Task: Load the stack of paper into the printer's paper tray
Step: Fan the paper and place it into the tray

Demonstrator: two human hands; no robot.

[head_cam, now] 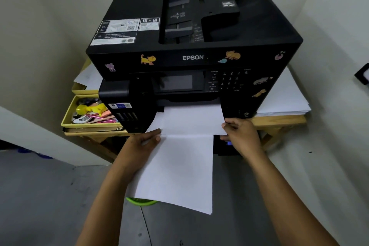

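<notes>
Left hand [144, 139]: laid along the left edge of the paper stack [179, 168], fingers nearly straight, fingertips at the seam where the stack meets the white sheets above it. Holds the edge between fingers and thumb; exact thumb position hidden under the paper.

Right hand [240, 135]: curled around the right front corner area, fingers bent over the right edge of the upper white sheets, thumb below at the dark tray front [224, 147]. Grasping that edge; whether paper alone or tray as well, cannot tell.

Paper stack: white, extends out from the front opening of the printer [191, 46] toward the camera, rear end at the opening, front end hanging free above the grey floor [50, 195]. Slightly tilted, front right corner lowest.

Printer: black, cat stickers [148, 59] on the front, screen [175, 82] and keypad [229, 80] above the opening. Stands on a wooden table [279, 121].

Left of printer: yellow box [66, 116] filled with pens and small items. Right of printer: loose sheets [283, 98] piled on the table. Below the stack: part of a green round object [141, 201] on the floor.
</notes>
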